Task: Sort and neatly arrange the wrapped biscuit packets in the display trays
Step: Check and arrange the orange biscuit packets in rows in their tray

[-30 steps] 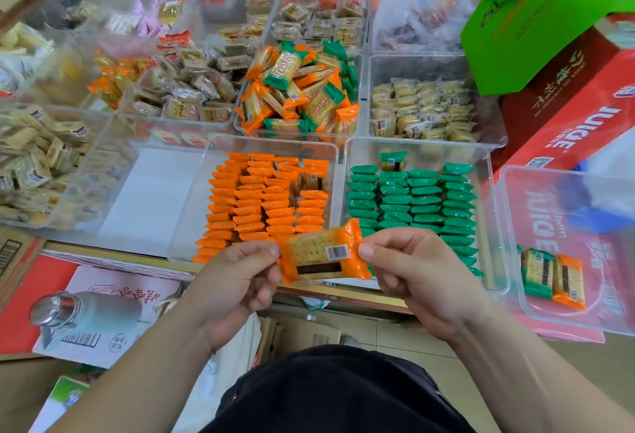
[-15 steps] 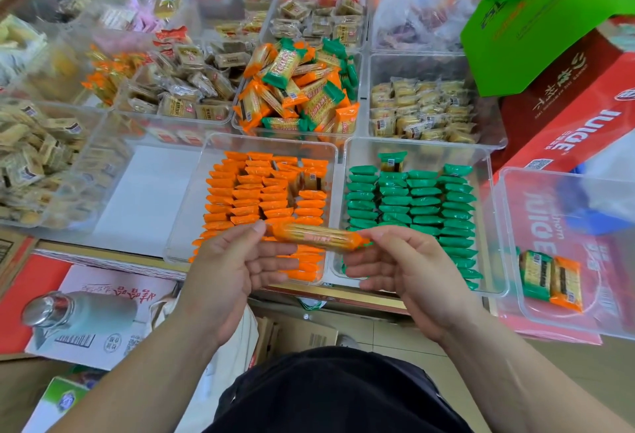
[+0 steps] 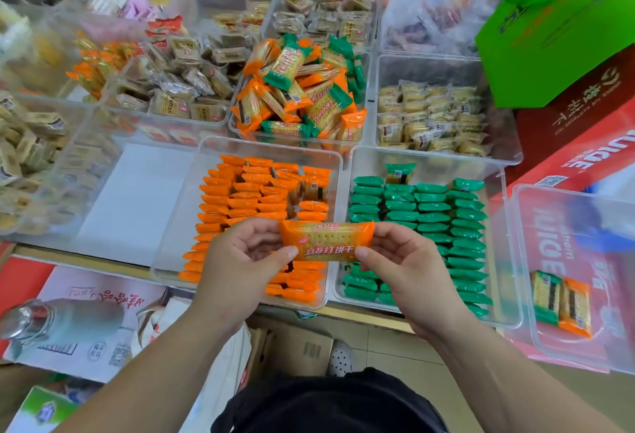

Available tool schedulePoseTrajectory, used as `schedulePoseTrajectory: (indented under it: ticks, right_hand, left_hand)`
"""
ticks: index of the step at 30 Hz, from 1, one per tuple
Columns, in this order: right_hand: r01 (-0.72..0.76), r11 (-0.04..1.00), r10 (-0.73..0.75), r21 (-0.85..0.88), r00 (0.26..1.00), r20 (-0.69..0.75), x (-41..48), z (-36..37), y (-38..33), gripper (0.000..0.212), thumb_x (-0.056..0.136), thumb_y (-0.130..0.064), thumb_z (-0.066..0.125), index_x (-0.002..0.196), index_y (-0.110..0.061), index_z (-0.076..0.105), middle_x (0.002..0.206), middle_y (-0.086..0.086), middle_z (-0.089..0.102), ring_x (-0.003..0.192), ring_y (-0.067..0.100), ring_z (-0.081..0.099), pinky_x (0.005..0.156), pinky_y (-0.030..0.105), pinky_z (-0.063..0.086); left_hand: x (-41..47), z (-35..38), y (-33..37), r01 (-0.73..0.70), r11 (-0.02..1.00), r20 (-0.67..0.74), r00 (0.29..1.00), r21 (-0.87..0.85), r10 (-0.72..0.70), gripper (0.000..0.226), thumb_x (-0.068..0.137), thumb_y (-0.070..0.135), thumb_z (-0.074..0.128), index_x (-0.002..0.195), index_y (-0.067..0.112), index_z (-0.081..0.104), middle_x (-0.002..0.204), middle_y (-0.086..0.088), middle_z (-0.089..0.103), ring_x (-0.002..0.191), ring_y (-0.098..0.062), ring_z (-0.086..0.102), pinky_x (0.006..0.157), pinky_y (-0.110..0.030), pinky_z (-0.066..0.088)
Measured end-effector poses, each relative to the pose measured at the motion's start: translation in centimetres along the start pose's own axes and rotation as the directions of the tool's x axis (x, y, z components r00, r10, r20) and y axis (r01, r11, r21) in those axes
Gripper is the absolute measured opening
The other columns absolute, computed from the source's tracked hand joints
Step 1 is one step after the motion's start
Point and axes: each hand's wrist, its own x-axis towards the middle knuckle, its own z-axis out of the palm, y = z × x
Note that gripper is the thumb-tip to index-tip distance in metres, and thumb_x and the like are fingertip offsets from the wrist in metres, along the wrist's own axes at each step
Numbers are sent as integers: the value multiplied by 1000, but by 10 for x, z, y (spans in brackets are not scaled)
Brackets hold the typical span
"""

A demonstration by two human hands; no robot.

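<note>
At the bottom centre of the frame our two forearms reach up to the middle, where we hold one orange biscuit packet (image 3: pixel 326 240) level between both hands, printed face toward us. Our left hand (image 3: pixel 237 260) pinches its left end between thumb and fingers, and our right hand (image 3: pixel 409 274) pinches the right end the same way. The packet hangs over the near part of the orange tray (image 3: pixel 171 243), a clear bin where orange packets stand in tidy rows. Just right of it, the green tray (image 3: pixel 501 243) holds green packets in matching rows. At the right edge another clear tray (image 3: pixel 567 346) carries one green packet (image 3: pixel 546 297) and one orange packet (image 3: pixel 575 309), side by side and touching. In the lower left a metal-capped bottle (image 3: pixel 51 319) lies on printed cartons. Behind the two sorted trays sits a loose mixed pile (image 3: pixel 295 89) of orange and green packets in its own bin. Farther up, bins of pale wrapped biscuits fill the frame, with a green bag (image 3: pixel 556 20) at the upper right.
</note>
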Motion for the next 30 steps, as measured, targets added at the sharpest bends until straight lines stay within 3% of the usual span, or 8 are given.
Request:
schedulePoseTrajectory:
  ticks: [3,5,7,10,15,17,22,30]
  right_hand:
    - [18,984,-25,-176,999,-36,29,3,6,24,88,-4,72,103,-23,71,94,-4,76,91,12,70,84,27,57]
    - [45,950,-72,-309,994,-77,53,3,11,23,89,-8,74,108,-21,72,92,-7,75,88,8,69,84,25,56]
    - [85,876,-142,-475,986,-87,77,5,13,25,90,-16,74,115,-17,71,96,-10,73,88,4,67,83,22,54]
    - [163,707,-254,-688,967,-33,111,12,12,29,91,-20,73,120,-19,71,102,-11,70,91,4,62,84,21,52]
    - [259,422,-301,-869,944,135,153,30,22,30,88,-19,72,118,-15,72,110,5,73,101,24,65,87,39,54]
    - [271,297,-267,-916,944,192,164,37,28,28,89,-22,71,116,-19,72,110,5,73,105,27,63,88,41,52]
    - [227,-82,-58,-971,971,232,190,52,34,25,97,-32,59,120,-35,68,115,-1,67,126,25,45,94,42,36]
    - [173,-289,-16,-942,983,185,207,69,47,6,91,-30,64,93,-30,70,94,-4,69,121,28,41,102,48,18]
  left_hand:
    - [29,2,-23,8,995,-52,999,102,-2,27,84,11,79,101,29,71,94,13,75,92,-6,70,83,-30,58]
    - [47,1,-44,-15,956,-28,999,295,25,30,88,23,76,116,30,68,111,15,71,104,-3,65,93,-30,52]
    - [63,-1,-67,-110,833,40,994,542,105,42,89,31,74,130,24,64,132,6,62,123,-13,55,103,-31,40]
    - [79,-3,-93,-159,638,99,987,754,129,57,89,45,67,141,25,56,153,-5,46,138,-29,42,113,-48,35]
    - [87,2,-111,-121,392,146,989,912,-35,69,92,65,50,154,39,30,168,1,9,152,-29,13,121,-54,16]
    - [87,3,-113,-114,392,153,986,913,-71,75,92,67,47,157,42,17,169,4,-2,154,-28,3,123,-53,9]
    - [86,2,-112,-111,435,153,986,894,-62,80,92,67,48,157,41,11,168,4,-1,154,-26,4,124,-50,10]
    - [86,5,-112,-145,420,172,985,896,-27,81,92,67,48,157,39,11,168,2,6,154,-26,6,124,-49,11]
